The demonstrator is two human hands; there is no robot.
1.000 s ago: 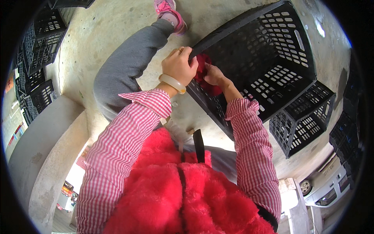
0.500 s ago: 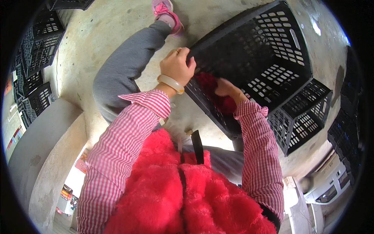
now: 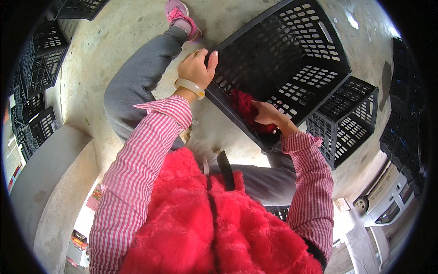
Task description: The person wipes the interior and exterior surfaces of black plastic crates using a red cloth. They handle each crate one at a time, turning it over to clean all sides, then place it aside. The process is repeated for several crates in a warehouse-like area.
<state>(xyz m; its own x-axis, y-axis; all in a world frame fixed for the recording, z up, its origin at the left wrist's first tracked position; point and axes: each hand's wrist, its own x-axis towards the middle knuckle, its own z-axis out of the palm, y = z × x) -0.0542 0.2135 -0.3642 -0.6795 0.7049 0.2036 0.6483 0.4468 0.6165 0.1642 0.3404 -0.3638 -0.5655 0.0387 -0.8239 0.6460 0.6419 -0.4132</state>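
While the left hand [image 3: 197, 71] grips the black crate [image 3: 255, 50] by its rim, fingers curled, some red cloth [image 3: 242, 104]'s inside, pinched in the right hand [image 3: 269, 114]'s fingers; far right, a white van [image 3: 388, 198] (side markings too small to read).

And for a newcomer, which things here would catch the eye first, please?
The fluffy bright red garment fills the lower middle. Above it, right of centre, is a large black crate with slotted walls; inside, the right hand touches a dark red cloth. A pink shoe shows near the top edge.
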